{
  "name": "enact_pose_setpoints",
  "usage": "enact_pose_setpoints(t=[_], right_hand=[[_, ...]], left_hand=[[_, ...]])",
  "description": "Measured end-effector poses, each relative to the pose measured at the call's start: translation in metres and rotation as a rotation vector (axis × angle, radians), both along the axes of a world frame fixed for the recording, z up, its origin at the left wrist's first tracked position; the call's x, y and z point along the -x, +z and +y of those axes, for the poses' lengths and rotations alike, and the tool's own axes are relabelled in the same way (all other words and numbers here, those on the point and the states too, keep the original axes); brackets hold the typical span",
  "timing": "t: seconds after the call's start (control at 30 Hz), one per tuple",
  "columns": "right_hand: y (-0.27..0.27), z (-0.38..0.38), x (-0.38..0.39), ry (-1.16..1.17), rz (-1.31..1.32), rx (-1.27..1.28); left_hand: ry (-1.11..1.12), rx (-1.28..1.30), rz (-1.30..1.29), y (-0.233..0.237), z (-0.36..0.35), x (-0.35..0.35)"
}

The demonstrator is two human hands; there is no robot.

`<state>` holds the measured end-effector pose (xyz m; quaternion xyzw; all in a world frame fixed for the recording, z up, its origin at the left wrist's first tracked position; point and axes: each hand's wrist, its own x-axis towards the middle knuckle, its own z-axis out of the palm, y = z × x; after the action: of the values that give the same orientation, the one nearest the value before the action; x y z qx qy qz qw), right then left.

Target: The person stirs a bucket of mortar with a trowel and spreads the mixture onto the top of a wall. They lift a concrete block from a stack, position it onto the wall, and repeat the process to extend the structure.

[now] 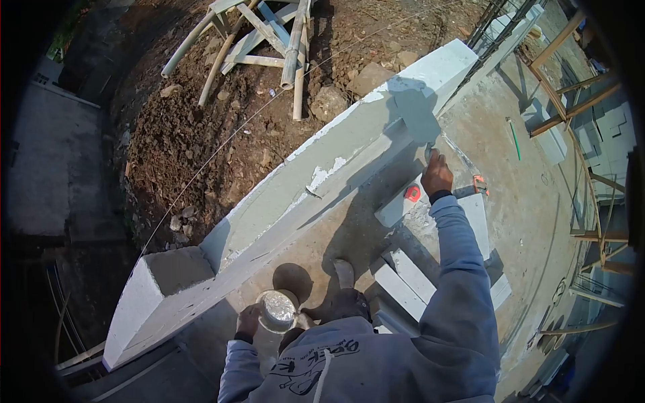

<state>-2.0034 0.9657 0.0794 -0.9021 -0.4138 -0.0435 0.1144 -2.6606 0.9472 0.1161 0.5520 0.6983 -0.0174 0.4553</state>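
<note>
My right hand (pixel 437 174) is closed round the handle of a trowel (pixel 418 115), whose broad grey blade is over the top of the block wall (pixel 376 124) near its far end. A layer of grey mortar (pixel 279 174) coats the wall top, with whiter patches midway along. Low on the left, my left hand (pixel 248 320) grips the side of a round bucket (pixel 293 300) with pale wet mortar in it. Some of those fingers are hidden. A white block (pixel 138 295) stands on the near end of the wall.
Several white blocks (pixel 410 275) lie on the concrete floor beside my right arm, with a red tape measure (pixel 412 193) on one. A string line (pixel 232 138) runs along the wall. Wooden trestle (pixel 269 40) on the soil; timber props (pixel 561 101) at right.
</note>
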Motion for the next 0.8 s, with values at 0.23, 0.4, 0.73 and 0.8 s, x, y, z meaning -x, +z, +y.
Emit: enact_pose_setpoints(t=[0.23, 0.4, 0.73, 0.8], right_hand=[[0.042, -0.116, 0.016, 0.019, 0.159, 0.007], [0.145, -0.058, -0.002, 0.073, 0.834, -0.253], [0.162, 0.03, -0.025, 0.116, 0.419, 0.161], [0.162, 0.052, -0.019, 0.134, 0.401, 0.189]], left_hand=[[0.059, 0.041, -0.159, -0.047, 0.011, -0.012], [-0.159, 0.094, -0.032, -0.07, 0.0, -0.012], [0.078, -0.01, -0.184, -0.054, 0.007, -0.036], [0.127, 0.035, -0.197, -0.06, 0.002, -0.028]])
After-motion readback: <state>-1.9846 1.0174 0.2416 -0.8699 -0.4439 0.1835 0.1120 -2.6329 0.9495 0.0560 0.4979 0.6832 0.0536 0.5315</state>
